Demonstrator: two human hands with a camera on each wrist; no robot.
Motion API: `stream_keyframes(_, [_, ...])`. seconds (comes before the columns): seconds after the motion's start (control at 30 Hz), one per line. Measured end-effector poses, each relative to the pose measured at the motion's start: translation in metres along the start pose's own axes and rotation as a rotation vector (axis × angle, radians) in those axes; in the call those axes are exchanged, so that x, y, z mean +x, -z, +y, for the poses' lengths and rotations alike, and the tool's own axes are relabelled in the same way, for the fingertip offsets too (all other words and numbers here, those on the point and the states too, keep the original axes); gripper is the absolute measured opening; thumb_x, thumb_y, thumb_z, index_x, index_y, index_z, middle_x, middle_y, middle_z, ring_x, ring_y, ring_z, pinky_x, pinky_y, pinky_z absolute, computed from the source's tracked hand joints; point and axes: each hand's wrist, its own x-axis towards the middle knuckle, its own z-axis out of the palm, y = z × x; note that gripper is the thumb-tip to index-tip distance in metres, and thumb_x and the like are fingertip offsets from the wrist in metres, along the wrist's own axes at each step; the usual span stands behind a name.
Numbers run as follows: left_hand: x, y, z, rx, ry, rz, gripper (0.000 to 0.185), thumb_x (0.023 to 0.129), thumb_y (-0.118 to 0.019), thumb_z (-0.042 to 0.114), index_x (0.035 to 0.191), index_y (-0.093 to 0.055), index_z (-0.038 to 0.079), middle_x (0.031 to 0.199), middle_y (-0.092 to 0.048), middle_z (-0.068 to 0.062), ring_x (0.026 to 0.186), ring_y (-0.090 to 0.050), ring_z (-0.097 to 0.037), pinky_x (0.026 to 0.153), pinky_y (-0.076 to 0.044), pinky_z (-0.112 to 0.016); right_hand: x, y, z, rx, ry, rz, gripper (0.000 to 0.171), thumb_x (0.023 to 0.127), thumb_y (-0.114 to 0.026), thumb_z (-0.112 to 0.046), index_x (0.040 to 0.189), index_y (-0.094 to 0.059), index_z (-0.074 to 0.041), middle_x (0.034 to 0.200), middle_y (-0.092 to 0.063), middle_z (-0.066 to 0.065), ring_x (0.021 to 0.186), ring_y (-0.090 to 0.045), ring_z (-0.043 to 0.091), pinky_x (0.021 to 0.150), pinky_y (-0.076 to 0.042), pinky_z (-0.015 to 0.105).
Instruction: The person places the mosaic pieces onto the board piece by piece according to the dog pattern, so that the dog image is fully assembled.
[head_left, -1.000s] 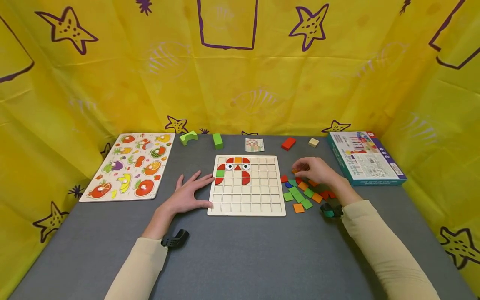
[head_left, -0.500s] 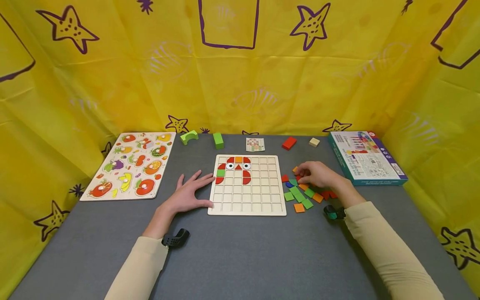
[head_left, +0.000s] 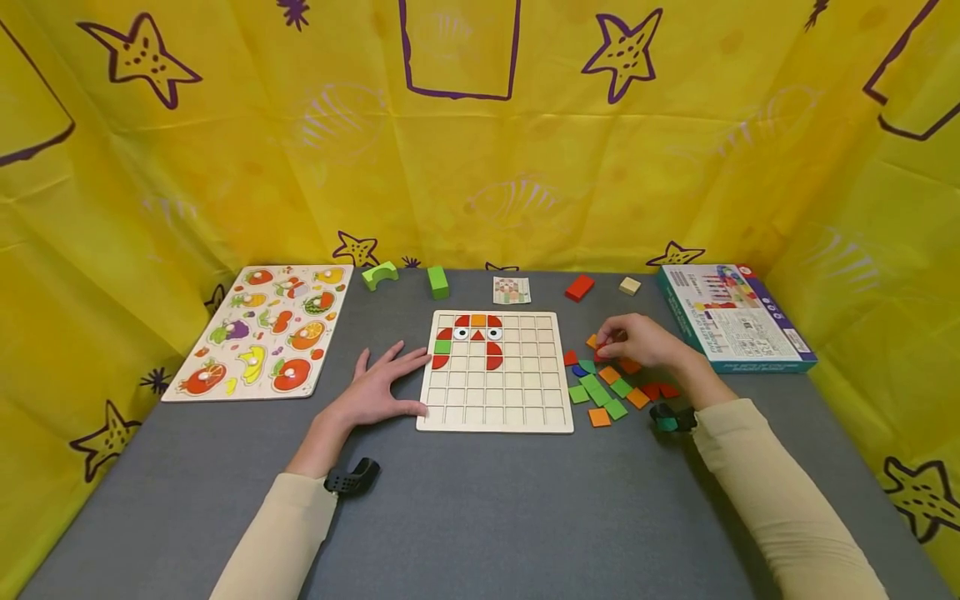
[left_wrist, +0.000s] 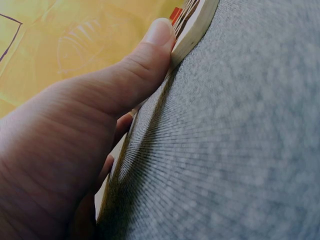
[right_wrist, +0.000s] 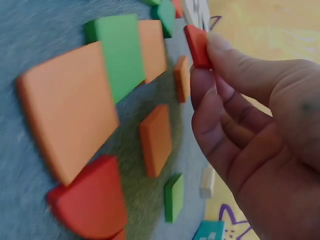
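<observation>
Red and small, a tile (right_wrist: 197, 46) sits pinched between the thumb and fingertips (right_wrist: 220, 45) of the right hand (head_left: 643, 342), lifted just above a loose scatter of green, orange and red tiles (head_left: 611, 387) on the grey tabletop (head_left: 480, 508), right of the wooden grid board (head_left: 495, 371). The right wrist view shows the other fingers of that hand curled in beneath the pinch. The left hand (head_left: 378, 387) lies flat on the tabletop with its fingers spread, its thumb (left_wrist: 150, 60) pressed against the board's left edge. On the board, the upper left squares carry a few pieces: red quarter-rounds, an orange square, a green square, two white eyes and a small red triangle. Behind the board lies a small pattern card (head_left: 512, 290), with a red block (head_left: 579, 287) and a pale wooden cube (head_left: 630, 285) to its right, and a green arch block (head_left: 378, 274) and a green block (head_left: 437, 282) to its left. A fruit puzzle board (head_left: 258, 329) rests at the far left, and a printed box (head_left: 731, 315) at the far right. Yellow sheeting with purple stars (head_left: 622, 50) surrounds the tabletop.
</observation>
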Motion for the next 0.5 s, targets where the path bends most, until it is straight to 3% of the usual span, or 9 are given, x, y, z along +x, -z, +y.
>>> stream_keyframes(0.33, [0.0, -0.001, -0.001, 0.01, 0.004, 0.0, 0.093, 0.078, -0.082, 0.057, 0.154, -0.047, 0.017, 0.159, -0.039, -0.005, 0.151, -0.015, -0.038, 0.11, 0.008, -0.07, 0.022, -0.012, -0.03, 0.113, 0.033, 0.033, 0.011, 0.096, -0.071, -0.009, 0.104, -0.071, -0.002, 0.089, -0.065, 0.008, 0.073, -0.056, 0.024, 0.066, -0.048, 0.033])
stream_keyframes(0.5, [0.0, 0.0, 0.0, 0.005, 0.0, -0.003, 0.092, 0.078, -0.082, 0.057, 0.154, -0.047, 0.017, 0.159, -0.039, -0.004, 0.151, -0.015, -0.037, 0.11, 0.009, -0.07, 0.039, -0.023, -0.053, 0.13, 0.066, 0.048, 0.011, 0.095, -0.072, -0.009, 0.104, -0.071, -0.002, 0.092, -0.067, 0.008, 0.077, -0.059, 0.027, 0.069, -0.049, 0.034])
